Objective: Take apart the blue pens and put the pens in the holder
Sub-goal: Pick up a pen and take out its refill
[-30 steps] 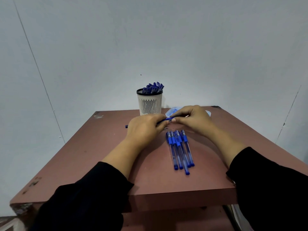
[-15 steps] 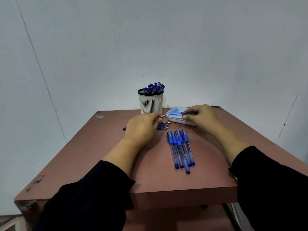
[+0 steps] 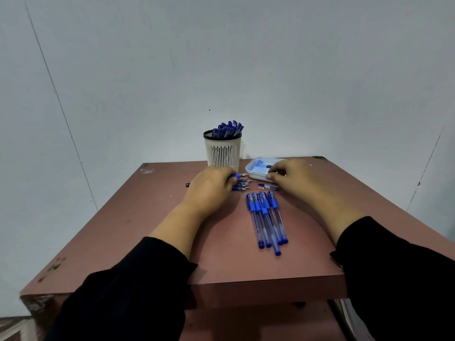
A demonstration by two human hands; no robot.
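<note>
My left hand (image 3: 211, 189) grips an uncapped blue pen (image 3: 242, 175), its tip pointing right toward the tray and its rear end sticking out left of the hand. Several more uncapped pens (image 3: 242, 186) lie just under that hand's fingers. My right hand (image 3: 294, 177) rests at the front rim of the white tray (image 3: 253, 171), fingers loosely curled, and I see nothing in them. A loose blue cap (image 3: 268, 186) lies below the tray. Several capped blue pens (image 3: 267, 217) lie side by side mid-table. The white slotted holder (image 3: 222, 152) at the back holds several pens (image 3: 227, 129).
The brown table (image 3: 147, 230) stands against a grey wall, with its front edge near my sleeves. Bare tabletop lies left of my left arm and right of my right arm. The holder and tray stand close together at the back edge.
The pen was held between both hands, then they parted. My right hand went to the tray with the cap; my left hand kept the pen and lowered it beside the uncapped ones.
</note>
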